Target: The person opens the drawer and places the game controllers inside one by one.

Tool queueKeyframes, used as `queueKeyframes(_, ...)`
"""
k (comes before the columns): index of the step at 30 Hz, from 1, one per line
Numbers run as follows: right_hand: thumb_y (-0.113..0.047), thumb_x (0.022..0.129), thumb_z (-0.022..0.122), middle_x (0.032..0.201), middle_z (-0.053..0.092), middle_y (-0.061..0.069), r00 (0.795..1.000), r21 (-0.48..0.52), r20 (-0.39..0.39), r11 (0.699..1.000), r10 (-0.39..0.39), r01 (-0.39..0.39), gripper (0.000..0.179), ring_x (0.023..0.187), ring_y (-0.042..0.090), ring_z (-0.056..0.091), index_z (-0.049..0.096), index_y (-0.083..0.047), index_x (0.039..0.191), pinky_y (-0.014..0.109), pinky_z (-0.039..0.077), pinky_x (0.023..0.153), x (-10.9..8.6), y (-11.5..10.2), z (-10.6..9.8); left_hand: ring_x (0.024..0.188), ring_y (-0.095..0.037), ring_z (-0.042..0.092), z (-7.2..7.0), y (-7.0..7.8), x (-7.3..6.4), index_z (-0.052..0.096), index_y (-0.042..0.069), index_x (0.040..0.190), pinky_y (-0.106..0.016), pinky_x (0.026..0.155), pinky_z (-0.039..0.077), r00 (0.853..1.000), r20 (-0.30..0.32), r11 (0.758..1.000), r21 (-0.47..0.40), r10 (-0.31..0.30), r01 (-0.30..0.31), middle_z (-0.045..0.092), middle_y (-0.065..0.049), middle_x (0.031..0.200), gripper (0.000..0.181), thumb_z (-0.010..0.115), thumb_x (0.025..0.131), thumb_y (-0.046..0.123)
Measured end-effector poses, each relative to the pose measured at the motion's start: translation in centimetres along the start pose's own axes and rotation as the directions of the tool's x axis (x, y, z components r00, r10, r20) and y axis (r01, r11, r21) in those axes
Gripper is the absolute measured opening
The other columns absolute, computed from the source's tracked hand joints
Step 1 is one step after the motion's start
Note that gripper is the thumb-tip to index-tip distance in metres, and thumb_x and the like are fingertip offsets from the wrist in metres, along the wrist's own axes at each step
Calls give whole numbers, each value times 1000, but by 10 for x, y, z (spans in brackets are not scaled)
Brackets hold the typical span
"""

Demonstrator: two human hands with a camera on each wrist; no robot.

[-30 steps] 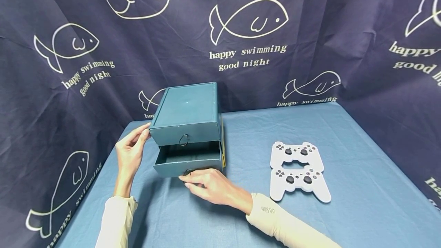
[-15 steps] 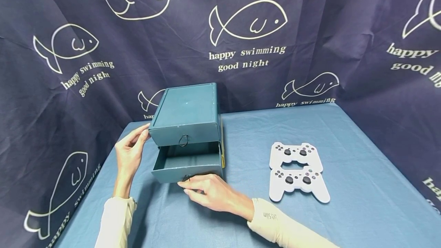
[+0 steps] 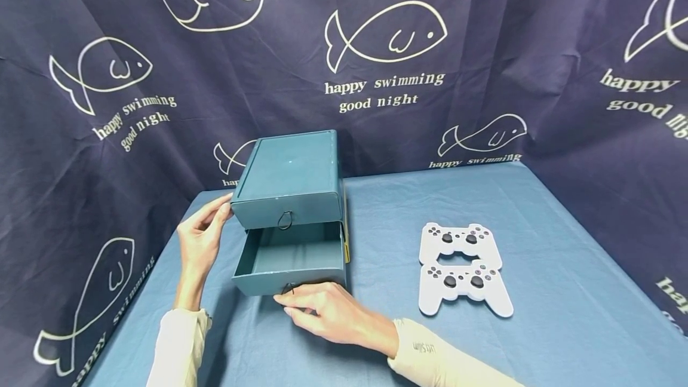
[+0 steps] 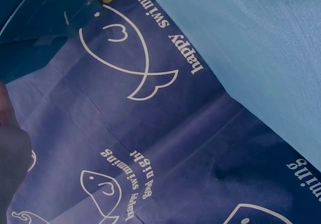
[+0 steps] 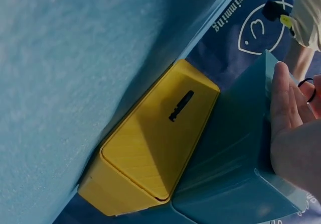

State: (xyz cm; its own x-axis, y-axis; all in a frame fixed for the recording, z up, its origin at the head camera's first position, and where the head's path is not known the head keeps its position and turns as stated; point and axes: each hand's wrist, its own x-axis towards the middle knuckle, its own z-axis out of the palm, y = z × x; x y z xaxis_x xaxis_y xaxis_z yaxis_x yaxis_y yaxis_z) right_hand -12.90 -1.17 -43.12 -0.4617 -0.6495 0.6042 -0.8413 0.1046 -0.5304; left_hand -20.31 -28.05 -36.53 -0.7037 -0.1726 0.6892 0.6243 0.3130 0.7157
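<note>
A teal two-tier drawer box (image 3: 290, 163) stands at the table's back left, with its upper drawer closed. Its lower drawer (image 3: 292, 255) is pulled well out, and its inside looks bare. My right hand (image 3: 328, 312) pinches the small dark ring pull at the lower drawer's front; the ring pull (image 5: 307, 86) also shows between the fingers in the right wrist view. At the box's left front corner, my left hand (image 3: 201, 232) holds the edge between thumb and fingers. The left wrist view catches only part of this hand (image 4: 6, 108) and box.
Two white game controllers (image 3: 464, 270) lie one before the other on the blue-covered table, to the right. A yellow part with a dark slot (image 5: 160, 133) sits along the box's right side. Dark fish-print cloth (image 3: 387, 124) hangs behind and at the sides.
The lower drawer has slid further out toward me, with my right hand drawing it by the ring pull. My left hand stays at the box's corner.
</note>
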Motion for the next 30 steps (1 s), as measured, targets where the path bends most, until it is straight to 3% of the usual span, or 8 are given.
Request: queueKeyframes(30, -9, 102, 65, 116, 74, 0, 999, -25, 25, 999, -30, 31, 28, 97, -5, 65, 74, -8, 128, 9, 50, 79, -11, -13, 4, 82, -6, 74, 0, -1, 0, 74, -7, 119, -16, 77, 52, 1000, -6, 1000, 18, 0, 0, 77, 6, 95, 23, 69, 97, -5)
